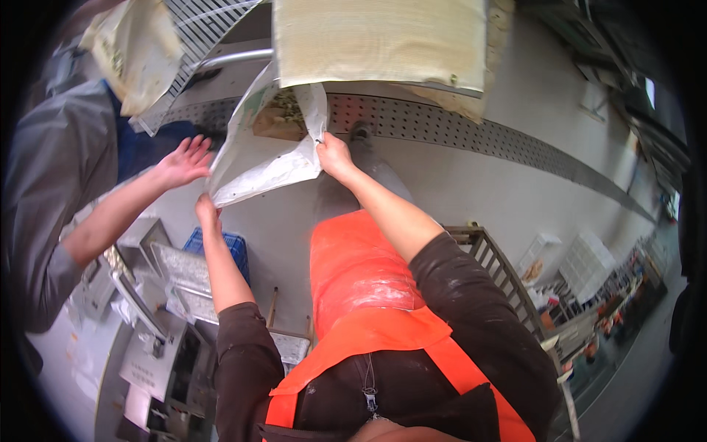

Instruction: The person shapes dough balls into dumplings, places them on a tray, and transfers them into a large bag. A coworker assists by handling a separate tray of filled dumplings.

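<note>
My left hand (207,214) grips the near left corner of a white plastic sack (270,179). My right hand (334,157) pinches its right edge, and the mouth gapes between the two hands. Inside the sack, chopped green bits (287,105) lie beside a light brown piece (276,124) that I cannot identify. The sack's far end is partly hidden under a cream ribbed belt or mat (381,44). A co-worker's hand (185,163), fingers spread, is close to the sack's left edge; whether it touches cannot be told.
At upper left, a stained cream sheet (138,55) with green scraps hangs by a metal wire rack (207,33). A perforated metal strip (420,119) crosses the floor. A blue plastic crate (237,251) stands at left, a slatted rack (500,265) at right.
</note>
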`<state>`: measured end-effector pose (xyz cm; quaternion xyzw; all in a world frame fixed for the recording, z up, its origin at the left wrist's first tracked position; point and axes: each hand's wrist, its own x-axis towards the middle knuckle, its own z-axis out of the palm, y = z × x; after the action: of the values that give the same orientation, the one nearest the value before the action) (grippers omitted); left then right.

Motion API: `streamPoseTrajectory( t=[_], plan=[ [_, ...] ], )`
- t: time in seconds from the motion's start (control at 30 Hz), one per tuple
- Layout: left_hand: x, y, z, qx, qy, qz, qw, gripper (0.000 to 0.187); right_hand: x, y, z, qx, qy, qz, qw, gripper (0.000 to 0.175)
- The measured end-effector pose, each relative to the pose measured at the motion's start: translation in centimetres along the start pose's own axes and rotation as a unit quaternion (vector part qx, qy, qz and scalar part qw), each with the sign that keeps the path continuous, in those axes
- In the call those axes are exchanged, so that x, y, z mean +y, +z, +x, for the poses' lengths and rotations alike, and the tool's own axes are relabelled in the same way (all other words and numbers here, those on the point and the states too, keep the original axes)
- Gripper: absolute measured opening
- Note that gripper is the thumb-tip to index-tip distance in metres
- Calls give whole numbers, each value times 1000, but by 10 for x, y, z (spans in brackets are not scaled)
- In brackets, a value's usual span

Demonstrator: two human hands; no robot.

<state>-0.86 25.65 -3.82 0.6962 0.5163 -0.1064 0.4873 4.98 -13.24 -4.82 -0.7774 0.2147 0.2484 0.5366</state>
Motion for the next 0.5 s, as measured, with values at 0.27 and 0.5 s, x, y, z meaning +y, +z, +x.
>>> streamPoseTrajectory(
  t=[0.27, 0.5],
  plan=[
    [-38, -45, -84, 82, 25, 58, 995, 27, 0, 1, -100, -146, -5, -20, 989, 23],
    [-86, -16, -134, 64, 1, 35, 997, 22, 36, -14, -85, -140, -6, -122, 983, 23]
  ],
)
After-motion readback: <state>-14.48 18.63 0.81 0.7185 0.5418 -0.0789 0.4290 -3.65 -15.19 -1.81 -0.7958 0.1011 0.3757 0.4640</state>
